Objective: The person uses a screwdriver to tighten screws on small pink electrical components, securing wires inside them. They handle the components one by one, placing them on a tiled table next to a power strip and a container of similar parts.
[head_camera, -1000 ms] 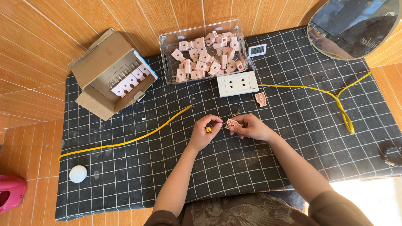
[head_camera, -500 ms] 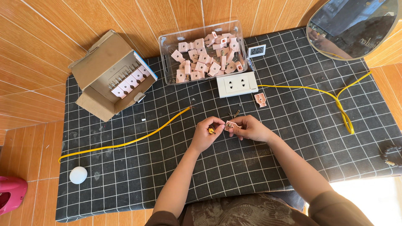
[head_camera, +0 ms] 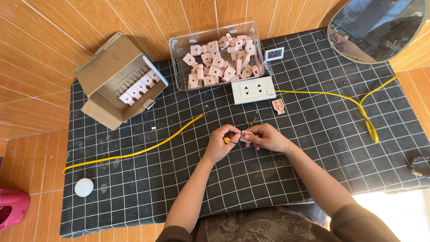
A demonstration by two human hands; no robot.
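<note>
Clear plastic bin (head_camera: pixel 175 62) of pink parts (head_camera: pixel 217 67); cardboard box (head_camera: pixel 107 76) likewise.

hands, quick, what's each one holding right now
Left hand: grip closed on a small yellow-handled tool.
Right hand: grip closed on a small pink socket part, held just above the black grid mat.

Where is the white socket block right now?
In the head view, the white socket block lies on the black checked mat, just in front of the clear tub of pink parts and beyond both hands, with a yellow cable running off to its right.
</note>
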